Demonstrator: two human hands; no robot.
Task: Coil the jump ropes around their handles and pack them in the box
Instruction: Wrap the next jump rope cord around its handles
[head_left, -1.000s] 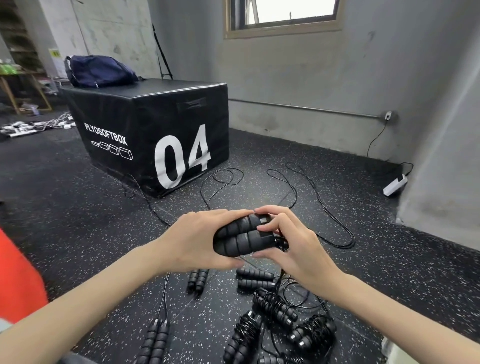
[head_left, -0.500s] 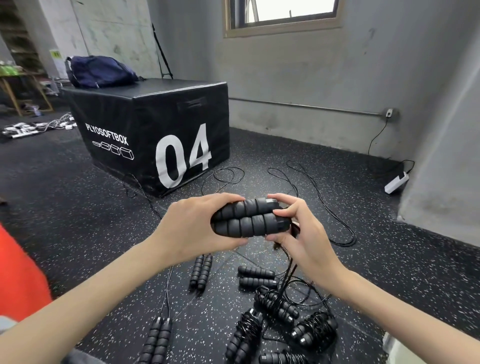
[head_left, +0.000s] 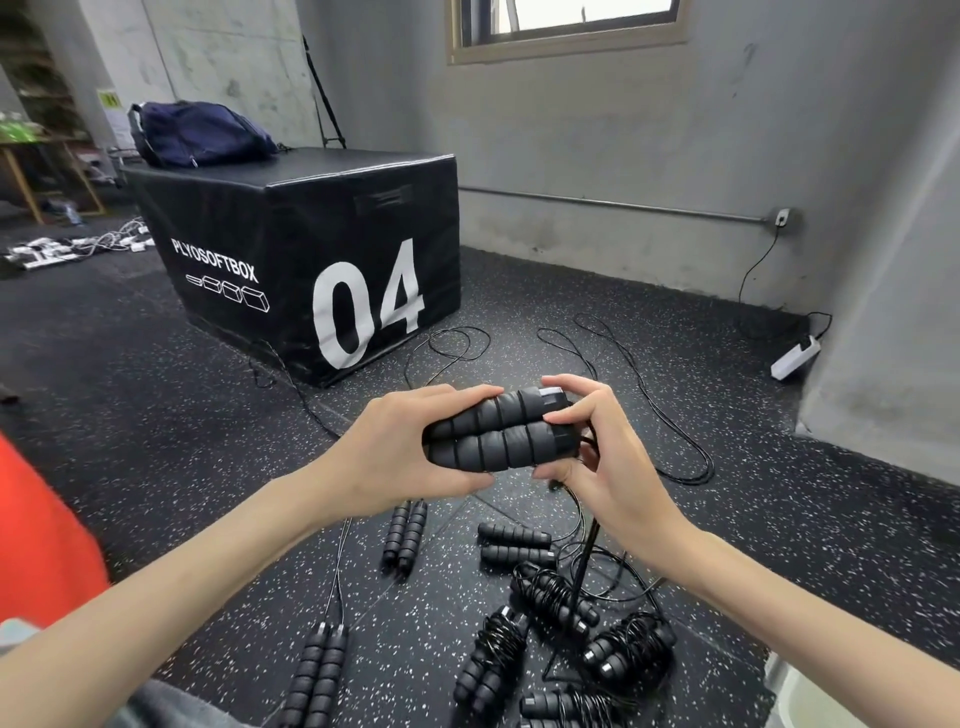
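Two black foam jump-rope handles (head_left: 498, 434) lie side by side in the air before me. My left hand (head_left: 405, 447) grips their left ends. My right hand (head_left: 597, 441) curls its fingers round their right ends, where the thin black rope (head_left: 584, 561) leaves and hangs down to the floor. Below lie several coiled rope bundles (head_left: 553, 597), and uncoiled handle pairs (head_left: 405, 535) rest further left. A white box corner (head_left: 795, 696) shows at the bottom right.
A black plyo box marked 04 (head_left: 322, 249) stands ahead on the speckled rubber floor, a blue bag (head_left: 197, 132) on top. Loose rope loops (head_left: 649, 395) trail toward the grey wall. A white power strip (head_left: 795, 356) lies right. An orange shape (head_left: 41, 535) fills the left edge.
The held handles rose and levelled out. My right hand shifted from over the handle tops down to their right ends beside the rope.
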